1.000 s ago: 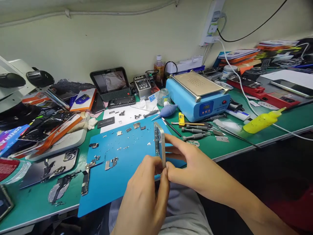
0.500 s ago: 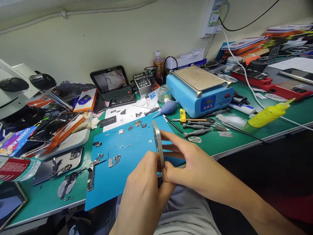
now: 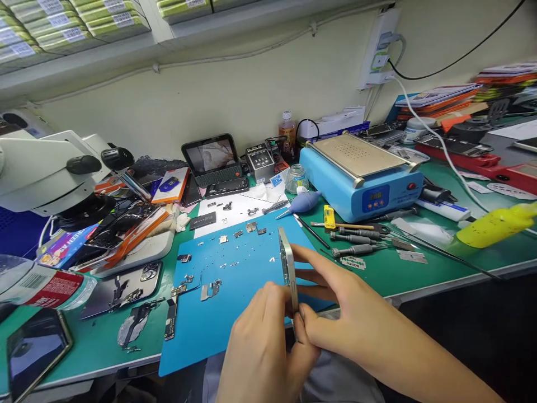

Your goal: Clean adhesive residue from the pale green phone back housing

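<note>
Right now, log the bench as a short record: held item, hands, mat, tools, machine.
Held item: phone frame, upright, narrow edge toward camera
Right hand: gripping it
Left hand: at its lower end, grip partly hidden
Blue mat: small parts scattered on it
Tools: screwdrivers, razor blade, right of mat
Blue machine: display lit

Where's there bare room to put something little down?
On the blue mat, the front left is bare, between the black strip, the front edge and the left hand. A smaller green patch lies between the DORCO blade and the front edge of the table. It's crowded with tiny parts farther back, and around the screwdrivers.
</note>
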